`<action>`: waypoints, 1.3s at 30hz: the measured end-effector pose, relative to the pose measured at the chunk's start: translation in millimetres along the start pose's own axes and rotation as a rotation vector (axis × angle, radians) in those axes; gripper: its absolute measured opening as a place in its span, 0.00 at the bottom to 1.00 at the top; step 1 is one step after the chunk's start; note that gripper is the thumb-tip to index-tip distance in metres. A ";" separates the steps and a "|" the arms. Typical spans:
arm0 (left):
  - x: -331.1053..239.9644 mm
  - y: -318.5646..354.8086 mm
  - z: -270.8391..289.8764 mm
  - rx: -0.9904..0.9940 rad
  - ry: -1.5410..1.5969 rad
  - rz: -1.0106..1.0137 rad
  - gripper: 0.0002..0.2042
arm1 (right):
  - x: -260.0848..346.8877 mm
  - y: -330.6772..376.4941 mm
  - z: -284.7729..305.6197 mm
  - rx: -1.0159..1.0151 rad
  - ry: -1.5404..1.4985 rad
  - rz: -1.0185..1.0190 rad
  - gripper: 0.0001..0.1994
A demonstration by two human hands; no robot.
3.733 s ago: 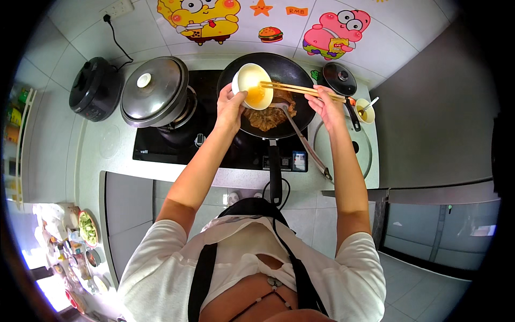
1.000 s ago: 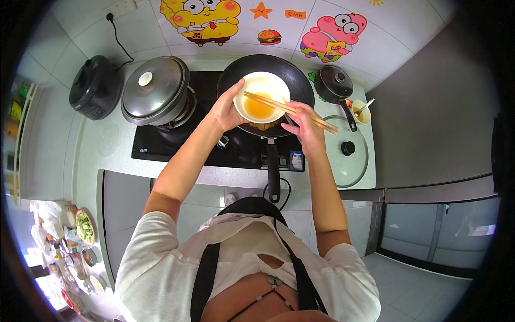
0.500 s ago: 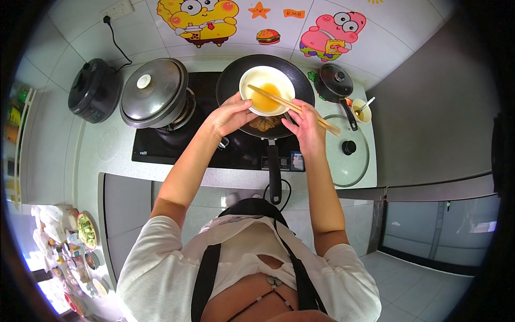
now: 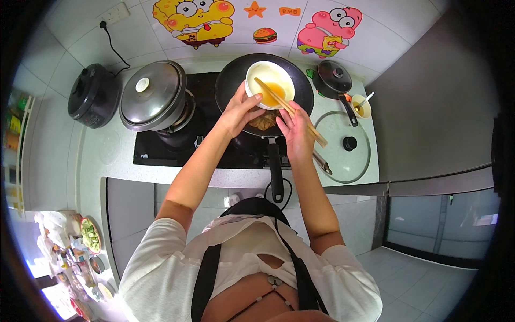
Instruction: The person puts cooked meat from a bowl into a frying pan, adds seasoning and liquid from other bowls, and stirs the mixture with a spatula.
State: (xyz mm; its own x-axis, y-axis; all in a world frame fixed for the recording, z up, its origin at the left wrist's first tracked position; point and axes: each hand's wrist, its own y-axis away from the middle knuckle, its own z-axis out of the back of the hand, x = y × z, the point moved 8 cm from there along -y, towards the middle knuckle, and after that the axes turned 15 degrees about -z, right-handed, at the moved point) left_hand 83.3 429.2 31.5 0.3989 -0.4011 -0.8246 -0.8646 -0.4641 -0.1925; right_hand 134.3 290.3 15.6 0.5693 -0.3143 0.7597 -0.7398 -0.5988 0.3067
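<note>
Ok, L hand [image 4: 240, 111] grips bowl [image 4: 272, 79]; half-curled R hand [image 4: 296, 129] w/ chopsticks [image 4: 274, 96]

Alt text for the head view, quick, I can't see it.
Left hand holds a white bowl of yellow liquid over a frying pan of food; right hand holds chopsticks that reach over the bowl. A lidded pot stands left, a small pan and glass lid right.

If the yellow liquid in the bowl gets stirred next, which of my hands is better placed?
Likely your right hand: it holds the chopsticks, whose far ends reach over the bowl, while your left hand grips the bowl's side.
</note>
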 end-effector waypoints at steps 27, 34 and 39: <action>-0.4 -20.3 57.7 -0.143 -0.330 -0.002 0.29 | 46.6 -41.3 48.4 -0.119 0.360 -0.036 0.12; -24.3 -25.6 62.1 -0.191 -0.455 0.077 0.27 | 57.5 -61.4 40.7 0.000 0.448 -0.138 0.14; -28.2 -25.4 61.2 -0.228 -0.426 0.012 0.29 | 47.2 -68.2 56.6 0.014 0.246 -0.222 0.15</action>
State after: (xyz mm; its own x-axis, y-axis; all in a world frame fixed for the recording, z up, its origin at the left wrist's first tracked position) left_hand 75.4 500.5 27.0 0.1875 -0.0704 -0.9797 -0.7606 -0.6416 -0.0994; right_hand 231.9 274.6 -1.9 0.6113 0.0111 0.7913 -0.6015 -0.6432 0.4738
